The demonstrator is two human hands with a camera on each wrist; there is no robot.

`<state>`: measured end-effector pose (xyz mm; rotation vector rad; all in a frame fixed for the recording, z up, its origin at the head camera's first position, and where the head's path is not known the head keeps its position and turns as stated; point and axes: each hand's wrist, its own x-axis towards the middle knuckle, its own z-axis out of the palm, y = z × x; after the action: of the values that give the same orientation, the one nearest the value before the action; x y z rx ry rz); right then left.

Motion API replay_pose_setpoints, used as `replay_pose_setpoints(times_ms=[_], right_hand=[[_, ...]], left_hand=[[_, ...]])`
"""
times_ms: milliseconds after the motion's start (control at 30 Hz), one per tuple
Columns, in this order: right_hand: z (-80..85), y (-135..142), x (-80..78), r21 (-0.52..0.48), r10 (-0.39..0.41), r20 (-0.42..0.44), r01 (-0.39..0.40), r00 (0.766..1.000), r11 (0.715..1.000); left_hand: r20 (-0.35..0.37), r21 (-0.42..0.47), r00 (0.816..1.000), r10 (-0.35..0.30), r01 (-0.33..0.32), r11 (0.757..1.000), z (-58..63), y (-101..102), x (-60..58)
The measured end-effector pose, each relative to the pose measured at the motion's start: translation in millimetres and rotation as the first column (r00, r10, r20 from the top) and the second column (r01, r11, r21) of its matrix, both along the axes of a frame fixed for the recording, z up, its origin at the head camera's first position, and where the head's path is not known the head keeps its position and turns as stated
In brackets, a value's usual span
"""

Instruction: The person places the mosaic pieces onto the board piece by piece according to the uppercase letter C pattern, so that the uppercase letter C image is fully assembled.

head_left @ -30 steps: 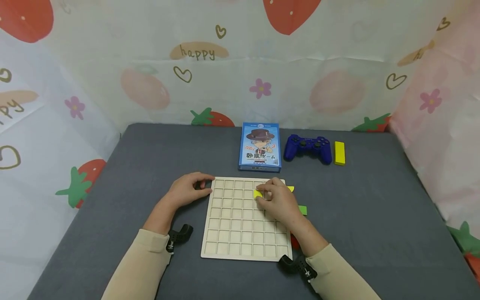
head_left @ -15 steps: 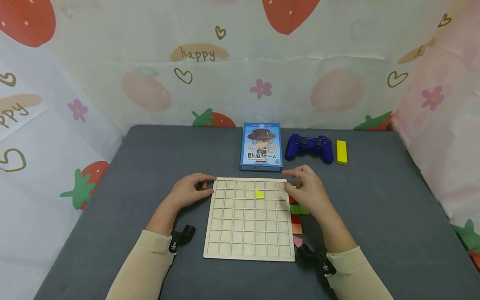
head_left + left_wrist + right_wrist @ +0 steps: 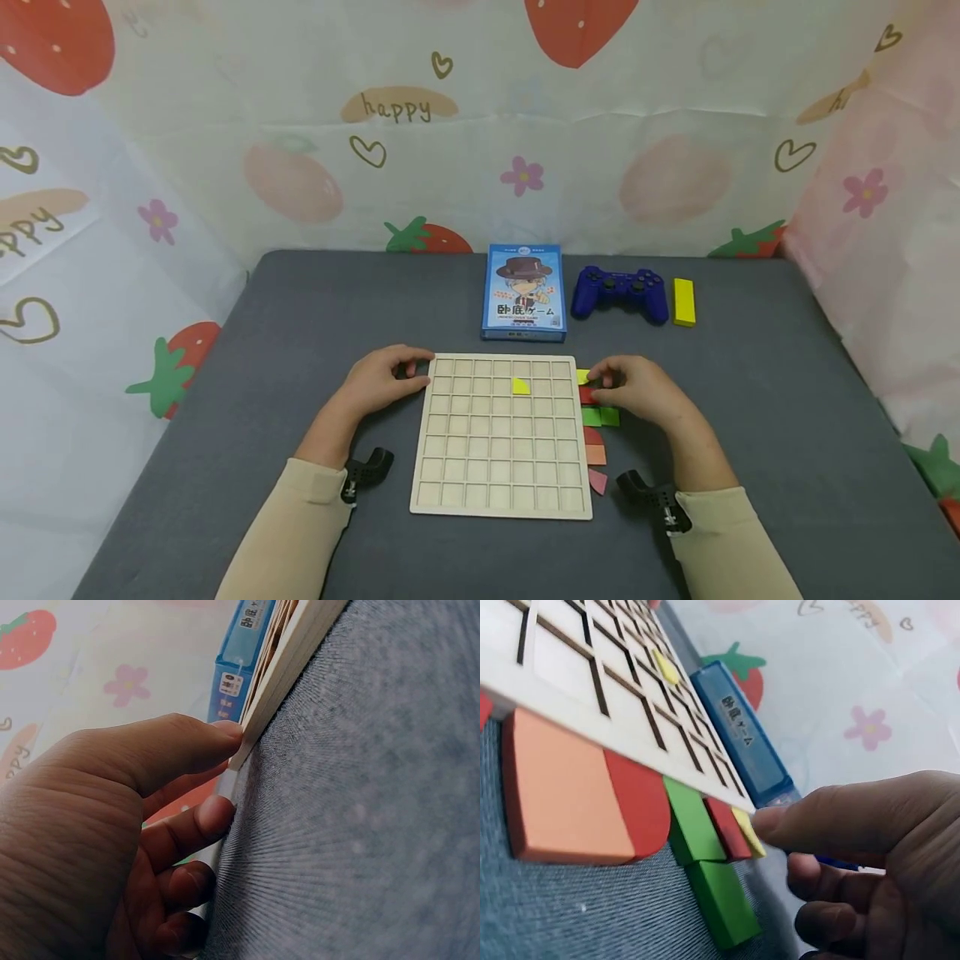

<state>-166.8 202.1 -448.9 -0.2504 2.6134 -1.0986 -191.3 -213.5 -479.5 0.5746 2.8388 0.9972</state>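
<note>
A pale wooden grid board (image 3: 495,514) lies on the grey table, one yellow piece (image 3: 521,387) with a rounded corner in a cell near its far side. My left hand (image 3: 386,375) touches the board's far left corner with thumb and index finger; its other fingers curl loosely in the left wrist view. Beyond the board's right edge, my right hand (image 3: 637,387) has thumb and index fingertips apart, close to another yellow piece (image 3: 748,832) and a red piece (image 3: 728,829). Whether the thumb touches the yellow piece, I cannot tell; the index finger is mostly hidden in the right wrist view.
Along the board's right side lie green pieces (image 3: 610,417), an orange piece (image 3: 596,455), a rounded red piece (image 3: 592,436) and a pink piece (image 3: 597,481). Behind stand a blue game box (image 3: 523,292), a blue game controller (image 3: 619,294) and a yellow block (image 3: 683,302).
My right hand has let go of the yellow piece in the board's cell and moved right to the pieces beside the board. My left hand stays at the corner.
</note>
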Motion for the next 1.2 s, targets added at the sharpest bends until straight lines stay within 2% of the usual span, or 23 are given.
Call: replay_pose_setpoints(times_ms=[267, 533, 767, 933, 1100, 1200], right_hand=[[-2.0, 1, 0.5, 0.022, 0.029, 0.033, -0.030, 0.999, 0.999], [10.1, 2, -3.6, 0.178, 0.039, -0.009, -0.037, 0.999, 0.983], [39.7, 0, -4.6, 0.134, -0.019, -0.017, 0.021, 1.000, 0.991], [59.1, -6, 2.8, 0.063, -0.050, -0.052, 0.053, 0.997, 0.997], [66.1, -19, 15.4, 0.030, -0.107, -0.079, 0.109, 0.991, 0.994], [64.4, -36, 16.2, 0.045, -0.095, -0.115, 0.100, 0.989, 0.994]], left_hand=[[-0.003, -0.007, 1.000, 0.003, -0.003, 1.000, 0.8, 4, -1.6], [-0.011, -0.007, 1.000, -0.004, 0.004, 1.000, 3.5, 4, -4.6], [-0.007, 0.006, 1.000, 0.006, -0.006, 1.000, 2.9, -1, -3.1], [-0.006, 0.007, 1.000, 0.019, -0.019, 1.000, -1.4, -4, -0.8], [-0.004, 0.018, 1.000, 0.011, -0.011, 1.000, -5.0, 1, -1.7], [-0.006, 0.016, 1.000, 0.010, -0.010, 1.000, -6.9, -4, -0.1]])
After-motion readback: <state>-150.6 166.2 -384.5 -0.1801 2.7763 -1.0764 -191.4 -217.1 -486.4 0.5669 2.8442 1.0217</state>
